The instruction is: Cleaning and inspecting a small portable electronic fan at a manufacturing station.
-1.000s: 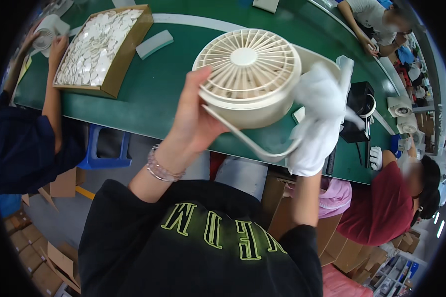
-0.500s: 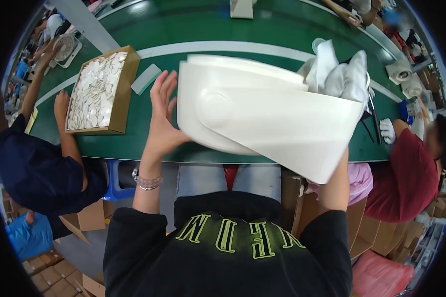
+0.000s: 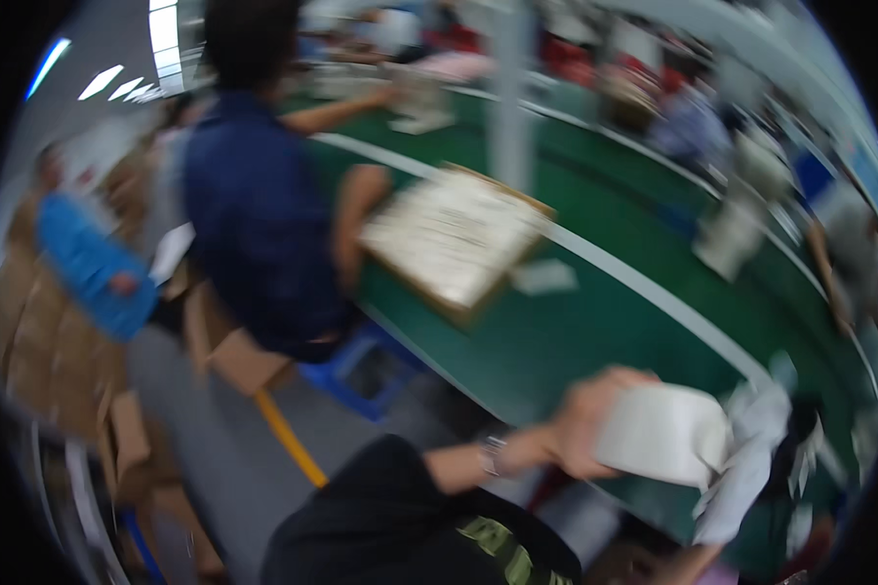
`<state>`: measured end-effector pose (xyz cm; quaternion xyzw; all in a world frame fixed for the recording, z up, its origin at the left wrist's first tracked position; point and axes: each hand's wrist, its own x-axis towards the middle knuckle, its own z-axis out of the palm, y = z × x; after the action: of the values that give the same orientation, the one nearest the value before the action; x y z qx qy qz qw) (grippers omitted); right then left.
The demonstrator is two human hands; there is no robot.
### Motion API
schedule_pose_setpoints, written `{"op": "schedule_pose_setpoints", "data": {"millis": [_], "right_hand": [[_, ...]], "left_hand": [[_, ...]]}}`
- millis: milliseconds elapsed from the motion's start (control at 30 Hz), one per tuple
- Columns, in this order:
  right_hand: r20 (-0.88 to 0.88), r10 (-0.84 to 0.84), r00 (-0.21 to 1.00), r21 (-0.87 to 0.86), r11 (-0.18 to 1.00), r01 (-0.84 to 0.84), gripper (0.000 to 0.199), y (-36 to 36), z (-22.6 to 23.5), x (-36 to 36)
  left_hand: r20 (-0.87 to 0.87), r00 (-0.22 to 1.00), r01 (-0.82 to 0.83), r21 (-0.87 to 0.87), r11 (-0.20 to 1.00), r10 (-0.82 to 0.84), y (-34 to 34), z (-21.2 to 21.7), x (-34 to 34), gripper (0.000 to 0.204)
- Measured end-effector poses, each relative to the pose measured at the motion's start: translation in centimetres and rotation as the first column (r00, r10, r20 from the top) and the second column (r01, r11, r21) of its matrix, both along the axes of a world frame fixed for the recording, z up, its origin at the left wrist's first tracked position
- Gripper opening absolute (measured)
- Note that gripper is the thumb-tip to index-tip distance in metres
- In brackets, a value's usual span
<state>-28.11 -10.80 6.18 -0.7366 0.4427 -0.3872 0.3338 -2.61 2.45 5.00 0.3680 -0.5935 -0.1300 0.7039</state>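
Note:
A smooth white plastic housing (image 3: 661, 436) with a rounded end is held over the near edge of the green table, low and right of centre. Against its left end is my left hand (image 3: 592, 419), bare, with fingers curled around the side; motion blurs them. Over the housing's right side lies my right hand (image 3: 746, 463) in a loose whitish glove, gripping it. The forearm below that glove comes up from the lower edge. Blur hides the exact places of the right fingertips.
A cardboard box (image 3: 458, 307) full of flat white pieces stands on the green table (image 3: 595, 336), with a pale block (image 3: 544, 277) beside it. A co-worker in navy (image 3: 263, 214) sits at left, near a blue stool (image 3: 361, 375). Open cartons (image 3: 234, 346) stand on the floor.
The view has swung left and is blurred. The housing has turned, showing its narrower rounded end. My left hand, spread beside it before, is now closed on it; the right still grips it.

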Motion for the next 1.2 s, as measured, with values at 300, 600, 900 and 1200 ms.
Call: {"op": "schedule_pose_setpoints", "data": {"millis": [300, 600, 900, 1200], "right_hand": [[-0.148, 0.134, 0.980, -0.198, 0.967, -0.162, 0.059, 11.6, 17.8, 15.8], [0.259, 0.009, 0.966, 0.139, 0.989, -0.046, 0.046, 17.7, 22.8, 28.3], [0.416, -0.143, 0.898, -0.099, 0.975, 0.201, 0.037, -4.2, -11.5, 0.1], [0.282, 0.089, 0.955, -0.399, 0.916, 0.033, 0.048, 11.1, -1.3, 8.3]], "left_hand": [[0.135, 0.978, -0.167, 0.029, 0.986, 0.162, 3.6, 3.3, -1.0, 0.068], [0.199, 0.961, -0.182, -0.067, 0.981, 0.192, 2.9, 4.8, -0.4, 0.068], [-0.327, 0.941, 0.019, 0.295, 0.955, 0.082, 3.1, 3.6, 0.0, 0.076], [-0.855, 0.519, 0.109, 0.061, 0.992, -0.004, 4.5, 0.8, 3.3, 0.054]]}}
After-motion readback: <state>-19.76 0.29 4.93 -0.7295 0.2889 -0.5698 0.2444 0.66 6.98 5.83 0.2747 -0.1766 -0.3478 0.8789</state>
